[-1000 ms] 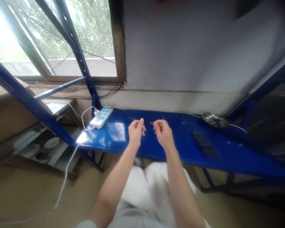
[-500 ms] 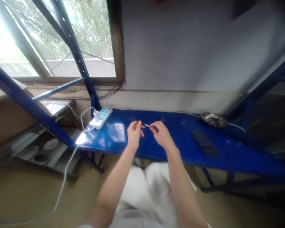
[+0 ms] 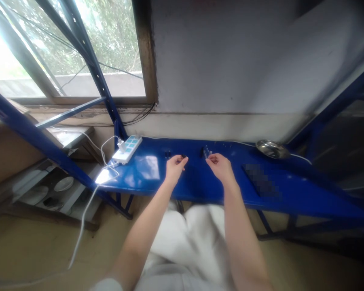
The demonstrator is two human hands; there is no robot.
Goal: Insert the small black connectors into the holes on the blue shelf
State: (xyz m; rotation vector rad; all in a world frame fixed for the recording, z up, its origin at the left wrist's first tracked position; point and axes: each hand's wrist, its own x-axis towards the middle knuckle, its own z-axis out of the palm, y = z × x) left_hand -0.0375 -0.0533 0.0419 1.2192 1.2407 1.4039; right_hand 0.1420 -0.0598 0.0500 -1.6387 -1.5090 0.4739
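My left hand (image 3: 175, 166) is closed in a pinch above the blue table (image 3: 194, 190). A small dark piece (image 3: 183, 156) shows at its fingertips, too blurred for its kind to be told. To its left, a few small dark pieces (image 3: 168, 154) lie on the table. My right hand (image 3: 221, 166), also closed, has its thumb and forefinger at a cluster of small clear pieces (image 3: 206, 151). One clear piece seems pinched there, its lower end hidden by the fingers. Just left of this cluster is a small black item (image 3: 202, 152).
A white power strip (image 3: 127, 150) with a plug and trailing cable stands at the table's left end. Toward the right are a shiny metal dish (image 3: 272, 149) and a dark, pixelated flat object (image 3: 261, 180). Blue uprights (image 3: 100, 85) frame the table before a window and wall.
My hands have parted. The thin dark-and-silver rod seen between them is no longer stretched from hand to hand. My right hand has moved right, to the clear pieces.
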